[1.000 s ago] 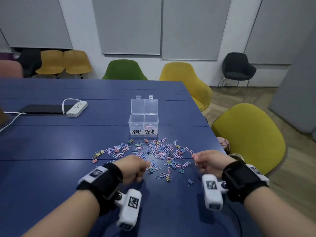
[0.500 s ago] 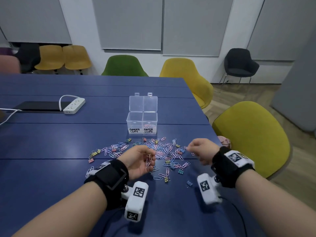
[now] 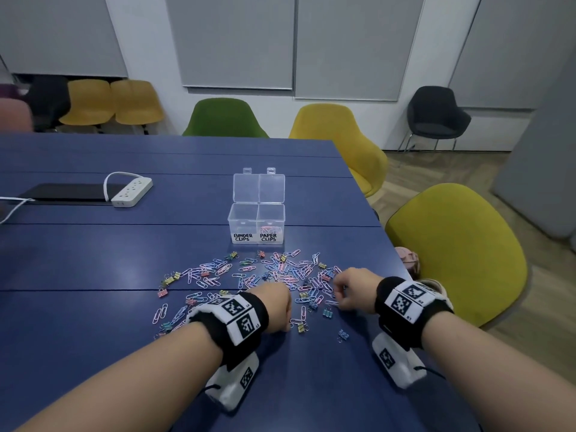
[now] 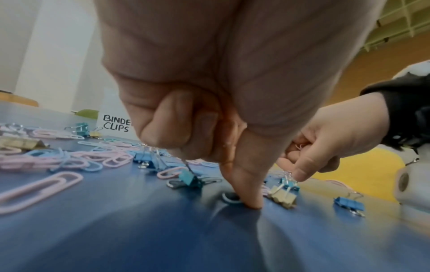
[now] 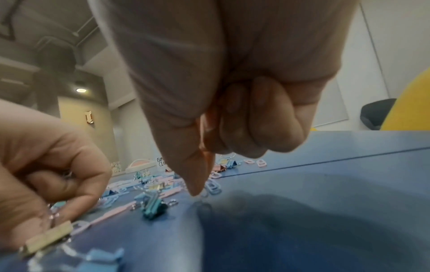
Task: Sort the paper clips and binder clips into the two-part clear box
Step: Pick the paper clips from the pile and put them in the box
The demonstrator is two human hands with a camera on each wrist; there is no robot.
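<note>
Pastel paper clips [image 3: 280, 272] and small binder clips [image 3: 327, 312] lie scattered on the blue table [image 3: 93, 307] in front of the open two-part clear box [image 3: 246, 218], labelled BINDER CLIPS and PAPER CLIPS. A few pink paper clips lie in its right part. My left hand [image 3: 280, 307] is down at the near edge of the pile. Its curled fingers [image 4: 172, 125] hold a teal binder clip [image 4: 189, 179] by the wire, and one fingertip presses a light blue paper clip [image 4: 229, 197]. My right hand [image 3: 344, 294] pinches down on a paper clip [image 5: 210, 186] and holds a pink one [image 4: 298, 147].
A white power strip [image 3: 132, 192] and a dark phone [image 3: 68, 191] lie at the far left. Green [image 3: 224, 118] and yellow chairs [image 3: 458, 244] stand round the table. The table's right edge runs close to my right wrist. A blue binder clip [image 3: 343, 334] lies apart, nearest me.
Both hands have come down from above the table onto the near side of the pile. The left hand turned from palm up to fingers down.
</note>
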